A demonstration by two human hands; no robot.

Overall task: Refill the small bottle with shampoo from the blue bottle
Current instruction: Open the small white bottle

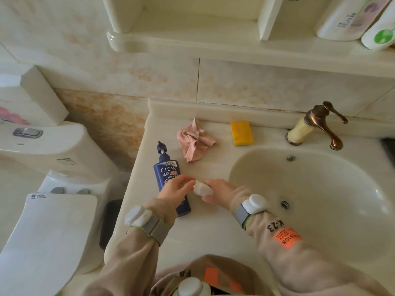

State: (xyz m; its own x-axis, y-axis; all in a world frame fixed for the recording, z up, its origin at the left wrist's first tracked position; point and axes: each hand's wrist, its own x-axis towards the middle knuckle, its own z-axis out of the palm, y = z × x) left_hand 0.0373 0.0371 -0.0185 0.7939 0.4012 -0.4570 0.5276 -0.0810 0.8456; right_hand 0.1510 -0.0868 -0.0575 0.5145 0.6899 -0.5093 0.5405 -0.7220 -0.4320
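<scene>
I have the small bottle (202,189) between my two hands, low over the desk (213,229) just left of the sink (310,189). It is whitish and blurred, so I cannot tell whether its cap is on. My right hand (220,192) is wrapped around its body from the right, fingers closed on it. My left hand (177,190) reaches in from the left with the fingers curled toward the bottle's near end; the fingertips touch or nearly touch it, and I cannot tell whether they grip it. Under and behind my left hand lies the blue bottle (170,176), flat on the desk, its pump top pointing away from me and its base hidden partly by my left wrist; the label reads CLEAR. Past my hands, farther back on the desk, a crumpled pink cloth (195,141) sits just beyond the blue bottle's top, and a yellow sponge (241,133) lies to the right of the cloth, near the back edge. Well to the right of my right hand, at the back rim of the sink, stands a bronze tap (316,124). Both my wrists carry white devices on grey straps over beige sleeves. Off to the left of my left hand, beside the desk, is a toilet (42,159) with its lid down.
</scene>
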